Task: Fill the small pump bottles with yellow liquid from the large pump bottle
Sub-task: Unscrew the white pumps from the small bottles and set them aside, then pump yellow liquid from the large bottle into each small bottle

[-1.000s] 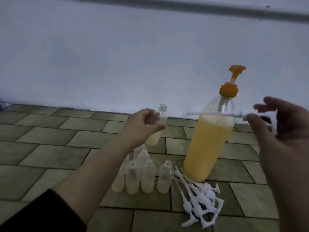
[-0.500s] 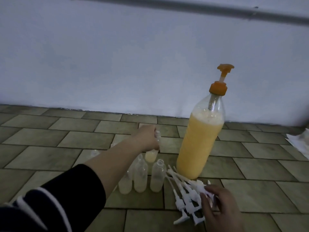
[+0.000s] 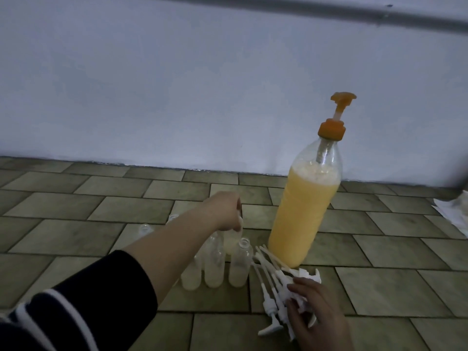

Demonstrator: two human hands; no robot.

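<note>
Tiled floor point(image 3: 76, 211), pale wall behind. Large pump bottle point(image 3: 304, 214) right of centre, mostly full of yellow liquid. Left hand point(image 3: 225, 211) grips small bottle point(image 3: 233, 245) holding little yellow; clear small bottles point(image 3: 215, 269) at centre. Right hand point(image 3: 319, 310), fingers loosely spread, rests on white pump heads point(image 3: 276, 287), lower right.

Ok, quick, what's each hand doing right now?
Left hand: grips a small clear plastic bottle holding a little yellow liquid.
Right hand: fingers resting on the pile of white plastic pump heads; grip cannot be told.
</note>
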